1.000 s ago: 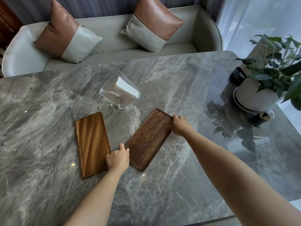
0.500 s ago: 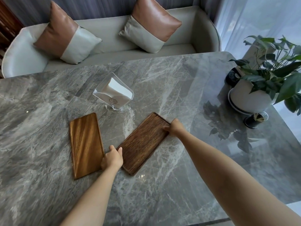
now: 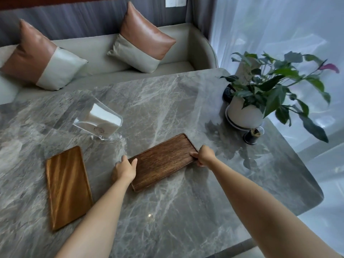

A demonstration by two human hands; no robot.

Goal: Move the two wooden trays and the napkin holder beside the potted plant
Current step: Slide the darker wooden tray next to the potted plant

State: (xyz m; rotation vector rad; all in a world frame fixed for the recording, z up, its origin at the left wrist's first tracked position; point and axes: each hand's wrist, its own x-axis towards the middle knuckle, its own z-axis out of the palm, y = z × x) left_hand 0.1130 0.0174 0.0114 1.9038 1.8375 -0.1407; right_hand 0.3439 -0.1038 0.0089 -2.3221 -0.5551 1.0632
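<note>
A dark wooden tray (image 3: 163, 161) lies slantwise near the middle of the grey marble table (image 3: 186, 211). My left hand (image 3: 125, 169) grips its near-left end and my right hand (image 3: 203, 155) grips its far-right end. A lighter wooden tray (image 3: 67, 185) lies flat to the left, untouched. Behind the trays stands a clear napkin holder (image 3: 99, 121) with white napkins in it. The potted plant (image 3: 247, 108), in a white pot, stands at the table's right side.
A small dark toothpick jar (image 3: 252, 136) stands just in front of the plant pot, and a dark round object (image 3: 227, 93) sits behind it. A grey sofa (image 3: 178, 47) with two cushions runs along the table's far edge. The table's right edge is rounded.
The dark tray has swung and shifted right toward the plant, with both hands on its ends. The view has also shifted. The light tray and napkin holder have stayed put.
</note>
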